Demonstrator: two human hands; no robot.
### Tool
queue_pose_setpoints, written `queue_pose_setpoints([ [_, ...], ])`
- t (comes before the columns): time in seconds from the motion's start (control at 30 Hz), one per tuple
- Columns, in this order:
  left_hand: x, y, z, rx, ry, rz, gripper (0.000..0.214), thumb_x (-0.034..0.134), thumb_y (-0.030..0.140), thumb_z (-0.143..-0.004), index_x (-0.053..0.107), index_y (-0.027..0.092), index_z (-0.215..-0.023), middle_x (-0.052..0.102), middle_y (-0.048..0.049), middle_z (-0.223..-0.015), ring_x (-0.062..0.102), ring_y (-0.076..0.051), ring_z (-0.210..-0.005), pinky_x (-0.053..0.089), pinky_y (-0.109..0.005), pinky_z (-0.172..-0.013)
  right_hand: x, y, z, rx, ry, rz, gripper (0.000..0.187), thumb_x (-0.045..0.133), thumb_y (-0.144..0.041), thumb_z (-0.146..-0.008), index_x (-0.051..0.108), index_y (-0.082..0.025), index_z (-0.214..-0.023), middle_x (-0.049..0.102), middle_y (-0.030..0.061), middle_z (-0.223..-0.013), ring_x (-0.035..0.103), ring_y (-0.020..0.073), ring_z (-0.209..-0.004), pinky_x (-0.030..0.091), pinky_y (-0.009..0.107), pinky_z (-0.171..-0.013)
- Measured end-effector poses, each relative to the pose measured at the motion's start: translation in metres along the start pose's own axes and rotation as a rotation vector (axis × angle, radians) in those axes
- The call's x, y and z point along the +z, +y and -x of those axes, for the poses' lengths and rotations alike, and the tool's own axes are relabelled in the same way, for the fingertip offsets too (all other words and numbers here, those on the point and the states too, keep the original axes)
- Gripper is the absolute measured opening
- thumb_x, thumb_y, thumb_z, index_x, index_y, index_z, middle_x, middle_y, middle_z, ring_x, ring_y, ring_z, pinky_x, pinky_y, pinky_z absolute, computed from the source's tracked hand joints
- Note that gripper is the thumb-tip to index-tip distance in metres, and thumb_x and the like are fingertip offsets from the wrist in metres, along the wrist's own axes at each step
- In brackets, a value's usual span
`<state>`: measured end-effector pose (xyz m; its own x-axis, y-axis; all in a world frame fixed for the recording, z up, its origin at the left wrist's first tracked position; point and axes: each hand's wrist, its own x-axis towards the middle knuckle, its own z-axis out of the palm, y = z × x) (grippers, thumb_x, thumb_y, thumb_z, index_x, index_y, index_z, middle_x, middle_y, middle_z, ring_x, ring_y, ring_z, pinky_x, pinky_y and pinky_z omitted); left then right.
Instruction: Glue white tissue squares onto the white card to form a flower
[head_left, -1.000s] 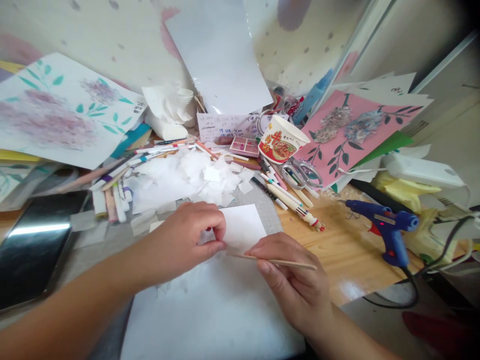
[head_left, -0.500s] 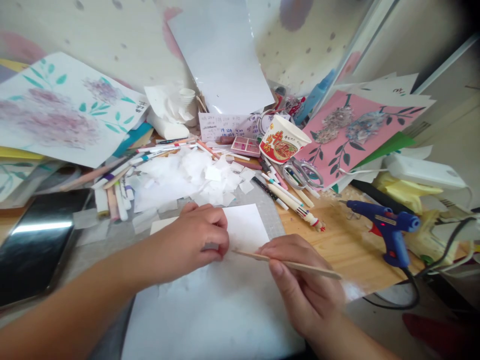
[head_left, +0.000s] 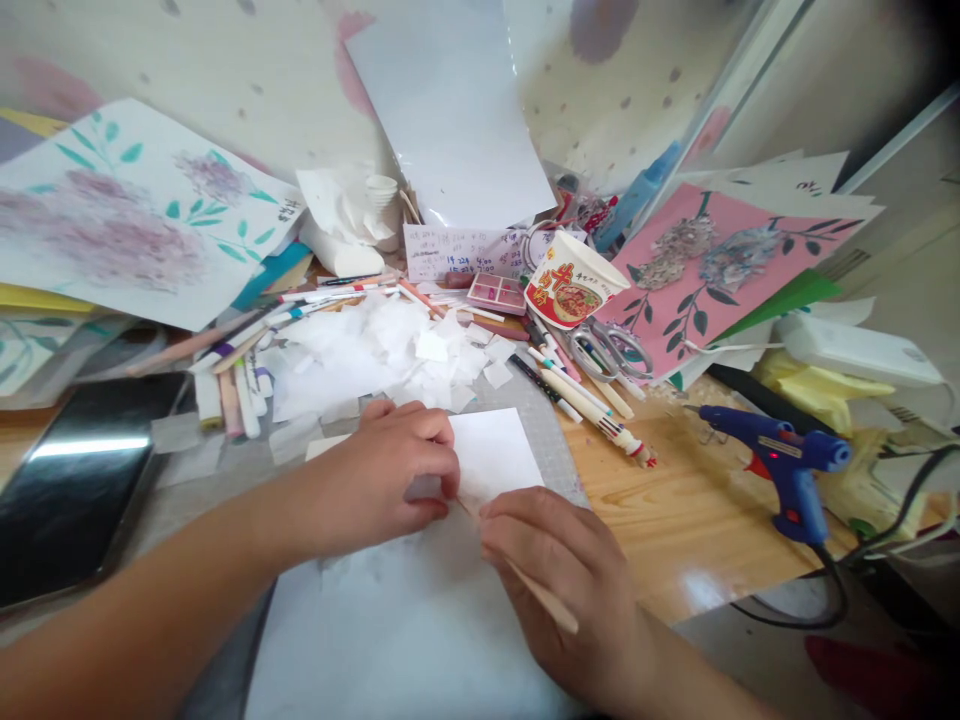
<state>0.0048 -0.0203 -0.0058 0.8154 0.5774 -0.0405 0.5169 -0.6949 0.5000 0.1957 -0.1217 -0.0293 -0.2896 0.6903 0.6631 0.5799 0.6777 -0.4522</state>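
At the near side of the counter [head_left: 637, 510], a large white sheet [head_left: 405, 640] lies under the two forearms. Just above it, the right hand [head_left: 585, 580] grips a thin wooden stick [head_left: 546, 598], with its fingers closed around the shaft. The stick points to the left hand [head_left: 405, 465], whose fingers are curled toward the thumb; whether they pinch something small, I cannot tell. Beneath and beside these fingers is a small white sheet [head_left: 499, 447], resting partly on the grey mat [head_left: 546, 410]. Its visible part is bare, so I judge that this piece is at an early stage and most of its surface is left to work on; the covered part I cannot judge.

To the right, well apart from the hands, a blue hot glue gun [head_left: 787, 450] lies with a red light lit. Farther back, many paper scraps [head_left: 390, 340] are already separate pieces, heaped loosely. Behind them, to both sides, stand a flower painting [head_left: 142, 220] and a pink sheet with raised flowers [head_left: 739, 280]; these two look complete, or nearly so.
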Motion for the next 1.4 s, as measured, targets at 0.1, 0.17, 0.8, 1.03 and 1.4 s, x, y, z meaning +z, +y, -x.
queue_pose_setpoints([
  [0.1, 0.000, 0.000, 0.000, -0.004, -0.008, -0.023, 0.010, 0.065, 0.017, -0.077, 0.070, 0.025, -0.076, 0.060, 0.0011, -0.089, 0.053, -0.021, -0.093, 0.027, -0.038, -0.084, -0.001, -0.003, -0.001, -0.057, -0.030, -0.004, 0.018, 0.047, -0.004, -0.090, 0.062, -0.015, -0.091, 0.071, 0.0088, -0.081, 0.067, 0.0189, -0.072, 0.057, 0.030, -0.062],
  [0.17, 0.000, -0.001, -0.001, -0.016, -0.011, -0.033, 0.010, 0.065, 0.017, -0.076, 0.070, 0.025, -0.075, 0.061, 0.0012, -0.088, 0.054, -0.021, -0.092, 0.027, -0.038, -0.085, -0.004, -0.002, 0.001, -0.013, 0.018, -0.036, 0.019, 0.049, -0.004, -0.089, 0.062, -0.016, -0.095, 0.071, 0.0082, -0.082, 0.067, 0.0185, -0.074, 0.057, 0.029, -0.063],
  [0.8, 0.014, 0.017, -0.001, 0.012, 0.218, -0.189, 0.012, 0.056, 0.014, -0.074, 0.062, 0.021, -0.066, 0.056, 0.0013, -0.084, 0.051, -0.018, -0.083, 0.023, -0.040, -0.076, -0.011, 0.010, 0.007, 0.186, 0.195, -0.175, 0.025, 0.049, -0.005, -0.089, 0.060, -0.020, -0.105, 0.065, 0.0036, -0.083, 0.063, 0.0174, -0.078, 0.051, 0.032, -0.068],
  [1.03, 0.007, 0.013, -0.001, -0.099, 0.135, -0.157, 0.012, 0.053, 0.014, -0.071, 0.060, 0.021, -0.064, 0.056, 0.0009, -0.083, 0.051, -0.019, -0.083, 0.025, -0.040, -0.077, -0.011, 0.010, 0.007, 0.173, 0.172, -0.210, 0.026, 0.050, -0.003, -0.088, 0.062, -0.019, -0.105, 0.067, 0.0047, -0.084, 0.065, 0.0187, -0.080, 0.052, 0.033, -0.070],
  [1.4, 0.004, 0.007, 0.000, -0.166, 0.014, -0.097, 0.014, 0.051, 0.012, -0.068, 0.060, 0.021, -0.064, 0.057, 0.0023, -0.082, 0.055, -0.019, -0.085, 0.028, -0.040, -0.080, -0.012, 0.009, 0.007, 0.142, 0.104, -0.270, 0.022, 0.053, -0.002, -0.088, 0.062, -0.016, -0.103, 0.067, 0.0055, -0.084, 0.063, 0.0164, -0.080, 0.052, 0.029, -0.069],
])
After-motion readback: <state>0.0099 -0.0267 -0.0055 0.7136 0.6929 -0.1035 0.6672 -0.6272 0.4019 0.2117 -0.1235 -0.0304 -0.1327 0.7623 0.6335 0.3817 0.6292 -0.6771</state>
